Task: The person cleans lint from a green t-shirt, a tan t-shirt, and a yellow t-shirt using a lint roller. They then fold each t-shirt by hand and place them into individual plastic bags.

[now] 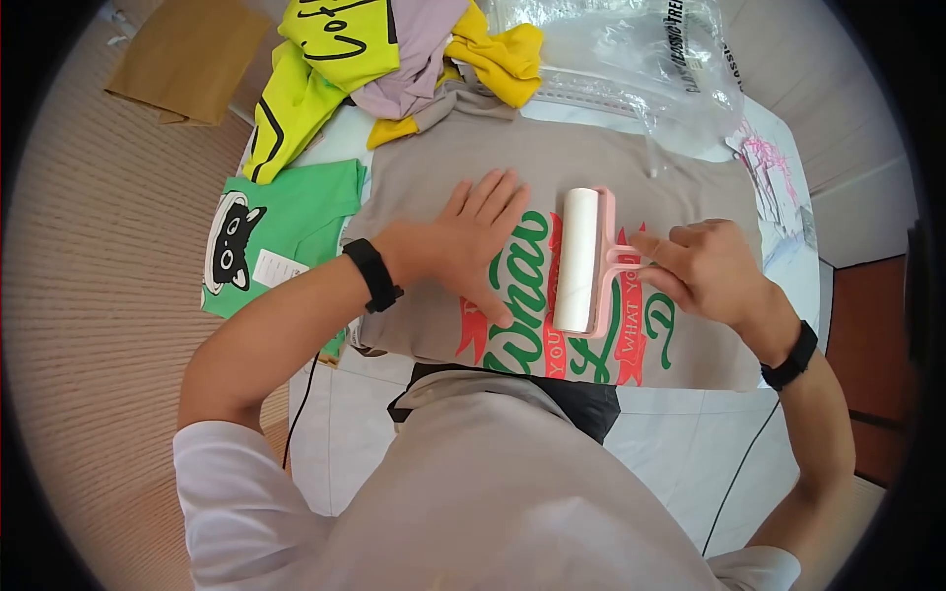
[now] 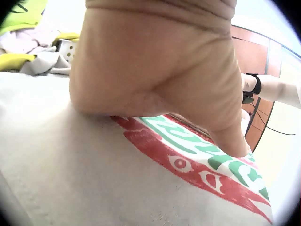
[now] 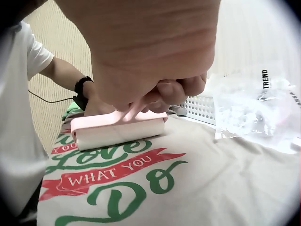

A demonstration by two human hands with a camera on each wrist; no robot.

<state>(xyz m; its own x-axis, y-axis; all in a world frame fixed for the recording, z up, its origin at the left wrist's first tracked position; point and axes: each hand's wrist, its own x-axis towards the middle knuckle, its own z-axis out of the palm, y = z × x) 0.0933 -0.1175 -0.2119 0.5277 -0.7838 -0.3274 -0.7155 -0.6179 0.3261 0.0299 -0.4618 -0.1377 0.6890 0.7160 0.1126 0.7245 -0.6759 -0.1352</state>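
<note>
A grey-brown T-shirt (image 1: 424, 315) with green and red lettering lies spread over the table in front of me. My left hand (image 1: 471, 236) rests on it with straight, spread fingers, at the left edge of the print. In my right hand (image 1: 705, 266) I grip the pink handle of a lint roller (image 1: 579, 261). Its white sticky roll lies across the middle of the lettering, a short way right of the left hand. The right wrist view shows the fingers curled round the handle and the roll (image 3: 120, 135) down at the cloth.
A green T-shirt (image 1: 325, 212) with a cat print and a white tag lies at the left. Behind are yellow and lilac garments (image 1: 345, 44) and clear plastic bags (image 1: 611, 49) over a perforated white basket (image 3: 200, 109). Pink-stringed tags (image 1: 769, 163) lie at the right edge.
</note>
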